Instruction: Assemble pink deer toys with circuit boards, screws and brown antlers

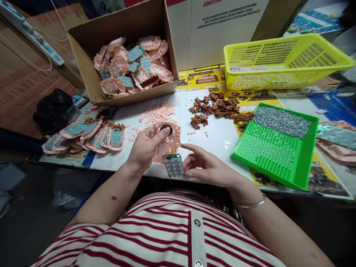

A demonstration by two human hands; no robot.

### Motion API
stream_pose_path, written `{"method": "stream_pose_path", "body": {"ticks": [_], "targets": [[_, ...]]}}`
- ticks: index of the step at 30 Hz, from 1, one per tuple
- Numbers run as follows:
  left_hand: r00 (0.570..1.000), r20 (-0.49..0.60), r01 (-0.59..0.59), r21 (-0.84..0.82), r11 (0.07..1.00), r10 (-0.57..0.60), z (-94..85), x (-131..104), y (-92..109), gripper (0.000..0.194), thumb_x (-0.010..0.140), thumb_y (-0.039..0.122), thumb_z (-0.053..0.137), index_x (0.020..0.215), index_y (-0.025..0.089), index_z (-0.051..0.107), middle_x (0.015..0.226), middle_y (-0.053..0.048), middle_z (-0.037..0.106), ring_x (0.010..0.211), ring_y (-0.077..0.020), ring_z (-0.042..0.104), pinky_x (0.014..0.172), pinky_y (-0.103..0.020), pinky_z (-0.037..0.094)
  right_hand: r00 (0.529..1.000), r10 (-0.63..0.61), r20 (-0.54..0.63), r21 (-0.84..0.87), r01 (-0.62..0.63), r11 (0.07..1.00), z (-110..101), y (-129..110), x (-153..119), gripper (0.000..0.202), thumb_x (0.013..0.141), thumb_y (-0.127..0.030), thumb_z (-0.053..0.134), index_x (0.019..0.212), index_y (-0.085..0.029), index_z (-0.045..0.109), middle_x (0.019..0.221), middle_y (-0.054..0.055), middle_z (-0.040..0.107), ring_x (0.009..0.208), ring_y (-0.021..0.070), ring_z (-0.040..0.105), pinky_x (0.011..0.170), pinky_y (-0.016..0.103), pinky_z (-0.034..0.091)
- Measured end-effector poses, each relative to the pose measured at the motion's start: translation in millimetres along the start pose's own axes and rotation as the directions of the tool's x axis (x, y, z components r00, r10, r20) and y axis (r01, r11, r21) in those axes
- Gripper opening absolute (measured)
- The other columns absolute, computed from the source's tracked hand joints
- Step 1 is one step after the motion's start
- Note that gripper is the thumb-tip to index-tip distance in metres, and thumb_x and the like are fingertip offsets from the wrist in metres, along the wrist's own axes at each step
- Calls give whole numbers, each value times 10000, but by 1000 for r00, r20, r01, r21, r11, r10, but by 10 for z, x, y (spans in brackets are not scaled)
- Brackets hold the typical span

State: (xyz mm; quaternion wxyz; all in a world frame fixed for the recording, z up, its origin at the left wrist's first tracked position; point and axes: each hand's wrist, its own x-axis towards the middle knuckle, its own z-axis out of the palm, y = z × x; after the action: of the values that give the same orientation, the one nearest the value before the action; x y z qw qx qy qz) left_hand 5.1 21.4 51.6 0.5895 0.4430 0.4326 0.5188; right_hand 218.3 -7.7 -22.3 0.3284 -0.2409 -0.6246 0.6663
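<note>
My left hand (pixel 144 148) grips a pink plastic shell (pixel 175 137), its thumb pressed on a round black speaker (pixel 167 129) set in it. Thin yellowish wires (pixel 172 148) run from the shell to a small circuit board (pixel 174 166) with a grey, dotted face. At the board's right edge, the thumb and bent fingers of my right hand (pixel 207 165) hold it, while the index finger stretches toward the shell. Just beyond the shell lies a pile of tiny pink pieces (pixel 160 113). Brown plastic branched parts (pixel 217 107) are heaped to the right.
A cardboard box (pixel 133 98) holds more shells with boards. Several shells with boards and brown parts (pixel 91 135) lie at the left. On the right are a green tray (pixel 272 159) of small silvery pieces (pixel 282 120), a yellow basket (pixel 256 79) and another shell (pixel 338 148).
</note>
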Motion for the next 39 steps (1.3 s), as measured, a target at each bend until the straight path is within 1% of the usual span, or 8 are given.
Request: {"method": "stream_pose_path", "body": {"ticks": [6,9,13,15,20,27,33,39], "targets": [[998,-69,-7,-22,1000,6,-26,30,-76,432,612,462,931,839,154,731,799,-10,729,705,-128,646,710,-251,513,993,17,-117,-67,-25,997,221,115,40,866,839,-350,790,1559,-247,321,985,29,690,853,140,690,751,303,587],[995,-95,-26,-20,999,24,-58,46,-122,456,601,477,928,831,155,702,781,-2,709,695,-126,631,698,-255,506,968,-12,-252,34,22,999,266,139,100,714,854,-363,752,1481,-238,432,784,-55,619,673,100,614,620,237,527],[993,-117,-4,28,1000,7,-153,77,-206,444,577,422,933,837,151,697,765,12,692,694,-118,613,687,-243,490,906,-60,-418,-38,48,998,200,-168,22,371,851,-441,758,1157,-236,723,821,8,709,707,128,642,635,259,548],[997,-43,71,60,996,-68,-178,65,-275,416,590,397,919,843,137,715,777,0,701,705,-120,616,682,-234,483,912,-11,-410,-47,-9,999,155,-385,-42,305,828,-496,781,973,-228,786,910,50,770,796,162,696,718,287,584],[923,208,324,32,946,-323,-130,-67,-464,308,710,389,845,813,130,716,760,-17,700,671,-121,617,681,-240,480,952,8,-306,50,8,999,148,-614,-26,550,629,-509,932,1080,-236,776,982,50,787,780,179,717,688,295,585],[806,426,500,-117,858,-411,-111,-236,-542,690,726,763,724,996,128,719,882,-92,735,798,-225,694,750,-332,529,767,-137,-627,-162,44,986,219,-449,237,481,735,-640,811,644,-191,665,567,-15,628,535,99,548,503,241,415],[873,286,407,18,913,-394,-109,-311,-551,506,595,322,962,965,139,669,888,-25,716,761,-132,657,738,-250,497,748,-71,-660,-101,5,995,280,-365,326,576,669,-730,803,648,-183,621,551,-20,622,507,94,540,485,234,412],[905,249,338,74,938,-346,-111,-323,-600,399,692,318,881,978,143,665,897,-26,729,765,-139,678,735,-261,519,701,-49,-712,-122,-55,991,281,-332,285,560,684,-730,789,659,-198,615,536,-35,585,462,88,503,431,230,397]]}}
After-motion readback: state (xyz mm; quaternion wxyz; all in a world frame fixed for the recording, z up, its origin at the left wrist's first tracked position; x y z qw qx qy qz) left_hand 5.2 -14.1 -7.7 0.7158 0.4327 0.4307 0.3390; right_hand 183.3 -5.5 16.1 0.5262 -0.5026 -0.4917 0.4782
